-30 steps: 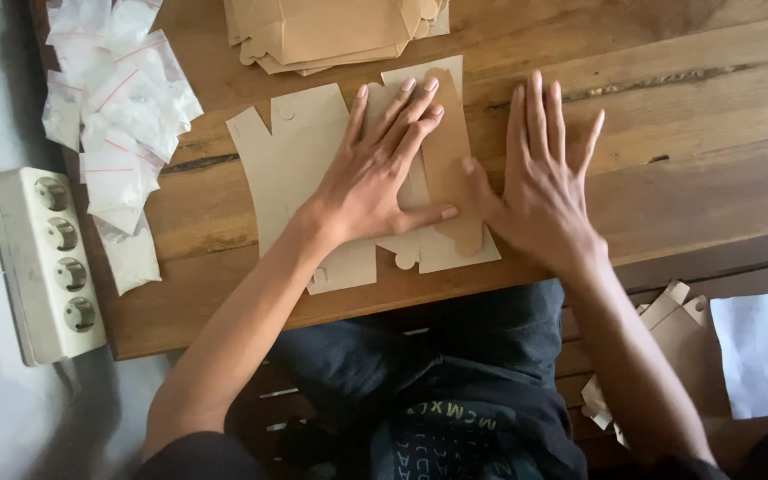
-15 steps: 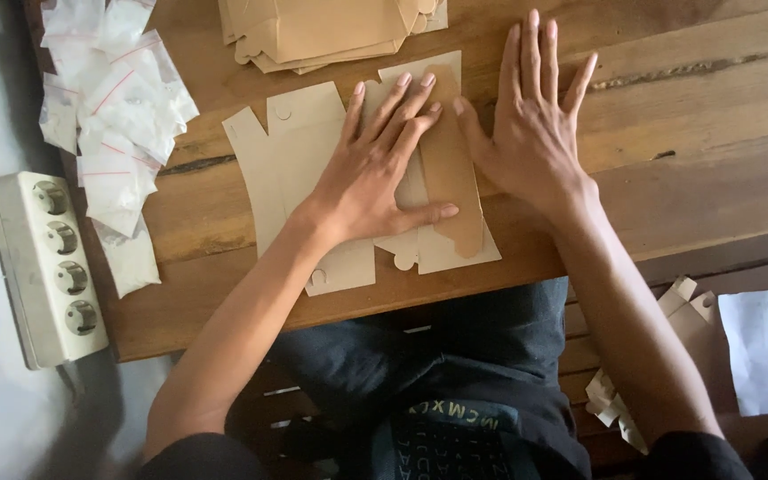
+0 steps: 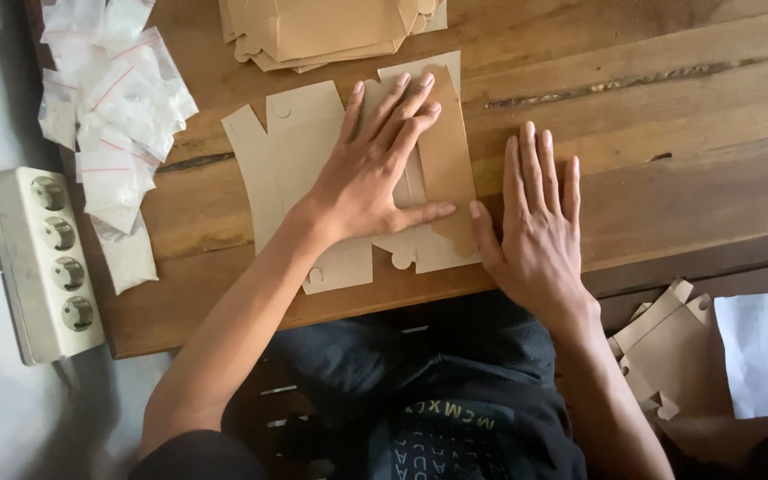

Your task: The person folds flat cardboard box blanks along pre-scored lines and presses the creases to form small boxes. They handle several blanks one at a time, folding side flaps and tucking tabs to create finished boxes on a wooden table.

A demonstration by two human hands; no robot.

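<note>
Brown card is what you're working: the flat box blank (image 3: pixel 348 178) lies on the wooden table (image 3: pixel 668 133), your left hand (image 3: pixel 371 178) pressing it open-palmed, your right hand (image 3: pixel 535 231) flat beside its folded flap (image 3: pixel 446 151), gripping nothing. Creasing looks underway; firm, even pressure seems needed next.

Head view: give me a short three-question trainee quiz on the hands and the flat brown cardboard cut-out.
1. True or false: the left hand lies palm-down on the flat brown cardboard cut-out.
2. Where does the right hand rest? A) on the white power strip B) flat on the wooden table beside the cut-out C) on the stack of folded brown cardboard
3. What lies at the table's left edge?

Key: 1 true. 2 B. 3 A pile of small clear plastic bags.
</note>
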